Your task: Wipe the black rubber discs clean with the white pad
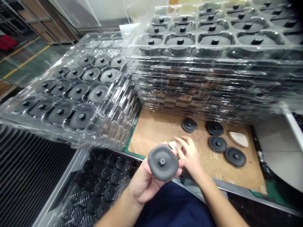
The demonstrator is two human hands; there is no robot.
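Note:
My left hand (145, 186) is closed round the edge of a dark grey disc with a metal-tipped stud (163, 162), its stud side facing up towards me. Just beyond the disc, my right hand (191, 157) has its fingers bent round a small cream-coloured flat piece (173, 145), partly hidden by the fingers and the disc. Both hands are above the brown cardboard sheet (153, 129). To the right on the cardboard lie several similar discs (217, 143) and another cream-coloured flat piece (238, 139).
Tall stacks of clear plastic trays (203, 75) stand behind the cardboard, their pockets filled with discs. A second tray stack (118, 116) rises at the left. Below it sits a lower tray of darker discs (99, 187), beside a black ribbed surface (26, 176).

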